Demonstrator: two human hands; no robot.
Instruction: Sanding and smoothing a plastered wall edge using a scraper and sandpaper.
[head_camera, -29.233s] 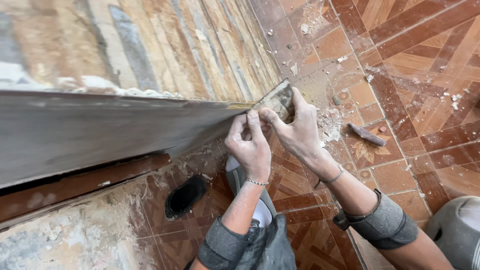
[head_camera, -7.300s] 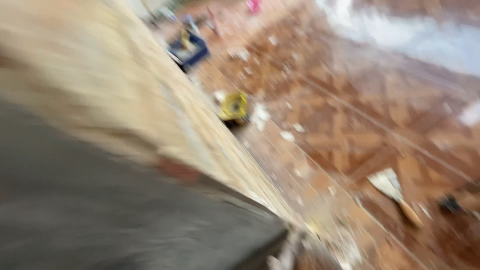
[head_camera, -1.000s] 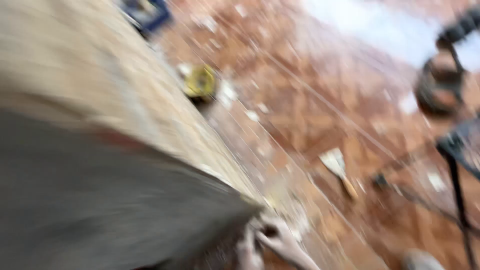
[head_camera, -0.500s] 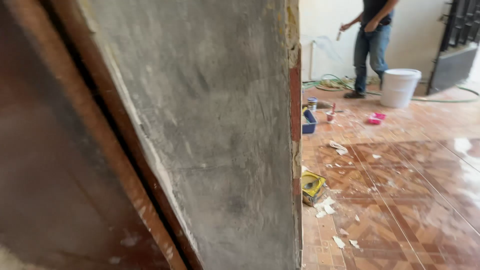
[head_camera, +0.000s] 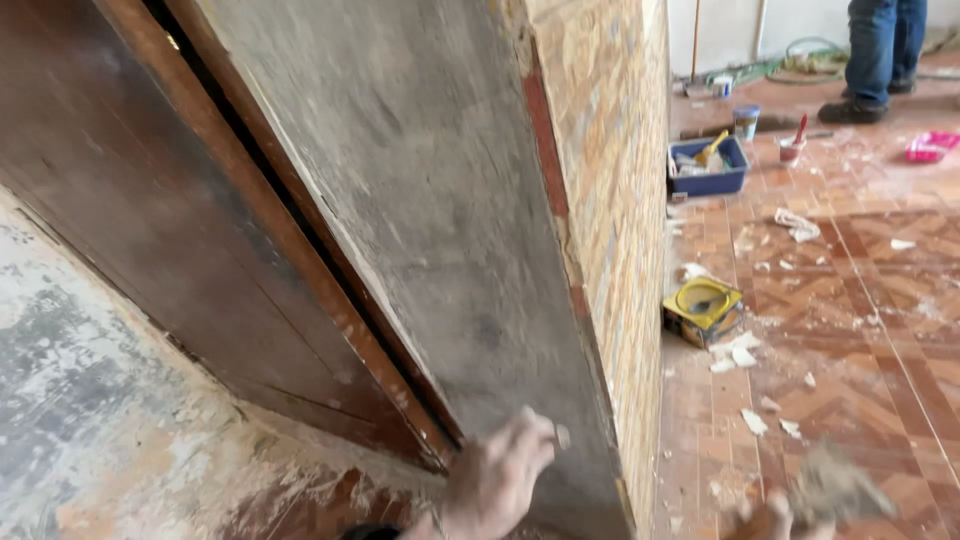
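My left hand (head_camera: 505, 470) rests against the lower part of a grey plastered wall face (head_camera: 420, 200), close to its corner edge, and holds nothing. At the bottom right, only part of my right hand (head_camera: 758, 520) shows. It grips a blurred putty knife (head_camera: 838, 486) smeared with grey plaster, held just above the floor beside the wall corner. A brown wooden door frame (head_camera: 300, 260) runs diagonally to the left of the plastered face.
A brick-patterned wall (head_camera: 615, 180) runs away on the right. On the reddish tiled floor (head_camera: 850, 330) lie plaster chips, a yellow tin (head_camera: 703, 306) and a blue tub (head_camera: 708, 166) of tools. Another person's legs (head_camera: 880, 50) stand at the far end near a pink tray (head_camera: 930, 147).
The view has tilted down and moved closer to the wall since half a second ago. Both my hands have come into view at the bottom edge, the right one with the putty knife.
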